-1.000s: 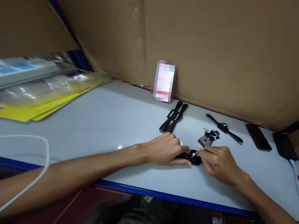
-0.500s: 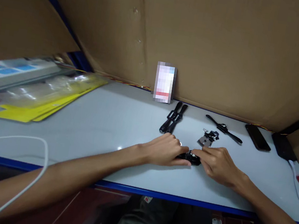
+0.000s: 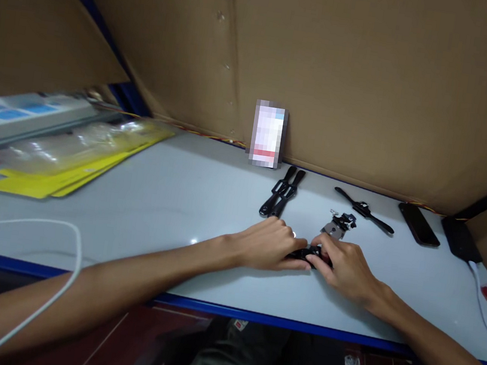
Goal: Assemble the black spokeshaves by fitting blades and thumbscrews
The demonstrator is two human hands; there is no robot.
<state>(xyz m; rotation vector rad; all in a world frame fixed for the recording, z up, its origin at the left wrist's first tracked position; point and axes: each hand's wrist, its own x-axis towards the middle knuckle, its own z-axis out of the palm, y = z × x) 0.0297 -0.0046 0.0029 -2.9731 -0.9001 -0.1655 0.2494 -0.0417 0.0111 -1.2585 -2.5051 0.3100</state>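
Low over the table's front part, my left hand (image 3: 271, 245) is closed round one end of a black spokeshave (image 3: 308, 252). My right hand (image 3: 347, 268) grips the same tool near its middle, thumb in front and fingers behind. The fingers cover much of the spokeshave, so small parts on it cannot be made out. Just beyond my right hand lies a little group of flat metal blades (image 3: 335, 229) with black caps and small screws (image 3: 334, 212). Two black spokeshave bodies (image 3: 285, 191) rest side by side behind my left hand. Another spokeshave (image 3: 363, 209) lies farther right.
A phone with a blurred screen (image 3: 269, 135) leans on the cardboard wall (image 3: 353, 77). A dark phone (image 3: 419, 224) and a black power bank (image 3: 462, 238) with a white cable lie right. Yellow sheets and clear bags (image 3: 67, 179) lie left. A white cable (image 3: 76, 243) crosses my left forearm.
My right hand has shifted slightly, its thumb now coming across the front of the spokeshave and its fingers curling behind. The left hand keeps its place.
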